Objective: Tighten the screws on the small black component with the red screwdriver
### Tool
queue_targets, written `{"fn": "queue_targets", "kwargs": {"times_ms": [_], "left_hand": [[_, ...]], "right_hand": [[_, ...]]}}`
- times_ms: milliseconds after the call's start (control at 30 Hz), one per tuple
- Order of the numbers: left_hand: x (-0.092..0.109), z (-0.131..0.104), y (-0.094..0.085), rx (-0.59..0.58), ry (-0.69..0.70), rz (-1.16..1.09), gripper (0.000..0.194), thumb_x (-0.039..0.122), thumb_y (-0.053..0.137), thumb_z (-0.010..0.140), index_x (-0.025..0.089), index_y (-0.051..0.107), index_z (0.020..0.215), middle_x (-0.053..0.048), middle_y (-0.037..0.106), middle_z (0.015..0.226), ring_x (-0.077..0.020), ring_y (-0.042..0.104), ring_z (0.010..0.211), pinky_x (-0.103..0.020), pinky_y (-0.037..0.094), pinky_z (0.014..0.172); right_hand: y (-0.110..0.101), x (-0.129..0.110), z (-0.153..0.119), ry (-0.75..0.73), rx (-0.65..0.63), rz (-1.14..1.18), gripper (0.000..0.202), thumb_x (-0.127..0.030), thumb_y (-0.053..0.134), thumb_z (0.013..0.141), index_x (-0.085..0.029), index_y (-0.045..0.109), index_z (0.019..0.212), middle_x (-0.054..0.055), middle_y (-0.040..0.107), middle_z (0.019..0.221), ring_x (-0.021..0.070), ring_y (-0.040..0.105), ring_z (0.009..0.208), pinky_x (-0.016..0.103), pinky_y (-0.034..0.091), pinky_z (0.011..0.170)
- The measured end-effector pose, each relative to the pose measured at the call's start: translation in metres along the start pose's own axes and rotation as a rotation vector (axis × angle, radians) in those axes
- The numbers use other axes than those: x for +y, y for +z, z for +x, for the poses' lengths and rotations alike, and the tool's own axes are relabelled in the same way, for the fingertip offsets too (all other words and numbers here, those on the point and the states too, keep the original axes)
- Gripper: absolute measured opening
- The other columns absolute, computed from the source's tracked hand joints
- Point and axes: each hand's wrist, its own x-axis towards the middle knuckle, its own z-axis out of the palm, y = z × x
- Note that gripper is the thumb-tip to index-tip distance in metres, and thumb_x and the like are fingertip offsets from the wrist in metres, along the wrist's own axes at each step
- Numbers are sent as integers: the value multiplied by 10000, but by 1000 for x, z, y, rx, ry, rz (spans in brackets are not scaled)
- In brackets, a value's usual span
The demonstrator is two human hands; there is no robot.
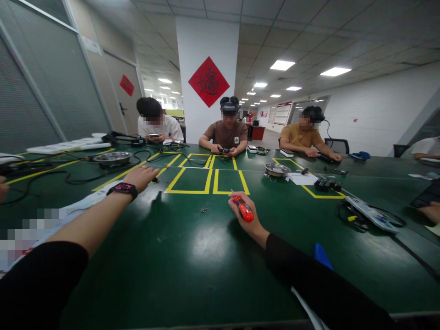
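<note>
"Where's the glossy red-handled screwdriver [244,211]?"

"Right of the little heap of small metal pieces [204,209], in the right hand [246,213], fingers curled narrowly around it, the thin shaft pointing away."

"And the left hand [143,178]?"

"Left of the heap and farther out, palm down, arm stretched forward. A small black piece [155,180] is at its fingertips; I can't tell whether it's gripped."

"The right arm?"

"Angled in from the lower right, black-sleeved."

"Beyond the heap?"

"Yellow tape outlines [187,191] on the shiny green table [154,266]."
</note>
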Motion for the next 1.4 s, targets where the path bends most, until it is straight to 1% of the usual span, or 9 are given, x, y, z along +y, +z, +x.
{"fn": "queue_targets", "kwargs": {"times_ms": [100,200,367,500,667,900,1200,1333,1400], "left_hand": [[32,-13,4,10,-28,-20,283,210,568,795,82,521,1043,-66,550,925,-193,484,907,-362,348,890],[99,-44,11,91,-197,-387,325,291,525,818,116,511,1092,-72,550,949,-195,512,896,-350,397,857],[225,-112,18,-291,-371,-1346,322,391,514,816,175,495,1053,-52,594,942,-124,582,733,-258,466,695],[270,-128,28,-522,-754,-1697,195,325,455,848,145,475,920,-59,614,791,-78,532,518,-213,445,536],[263,-119,43,-547,-527,-1771,205,259,487,845,165,480,1028,-38,593,831,-101,591,660,-233,478,651],[250,-128,37,-568,-57,-1361,343,334,544,820,203,370,1086,-77,567,1086,-174,567,979,-371,384,950],[250,-130,35,-515,87,-1086,359,349,605,757,210,418,1030,-110,591,1097,-227,546,1062,-379,380,953],[234,-118,31,-344,98,-955,598,420,672,683,217,392,1172,-115,530,1197,-242,484,1146,-383,362,981],[214,-105,33,-238,51,-897,490,458,508,806,213,380,1210,-110,504,1233,-216,455,1180,-380,343,1000]], "right_hand": [[1,6,1,53,62,63,157,-289,548,791,-202,568,919,6,563,787,139,536,690,271,441,686],[1,18,2,159,144,149,180,-318,569,765,-206,563,906,1,559,771,125,521,627,253,448,589],[1,37,4,294,275,256,179,-327,597,718,-200,562,839,-7,563,708,136,545,649,235,443,535],[1,42,5,310,319,314,177,-320,614,687,-194,563,801,-4,576,714,141,560,671,232,435,528],[0,45,6,347,322,349,209,-341,631,668,-195,570,805,-2,581,731,149,568,691,241,446,547],[-1,49,6,368,297,331,217,-342,631,656,-192,574,801,3,588,738,154,568,724,239,455,562],[-7,34,7,416,266,415,310,-437,633,675,-173,579,827,47,625,804,155,585,723,235,474,553],[-14,34,9,443,240,412,345,-478,621,681,-169,590,828,56,632,819,153,592,694,224,466,513],[-18,36,11,463,230,362,349,-494,608,687,-169,598,813,44,622,800,139,583,640,211,446,473]]}}
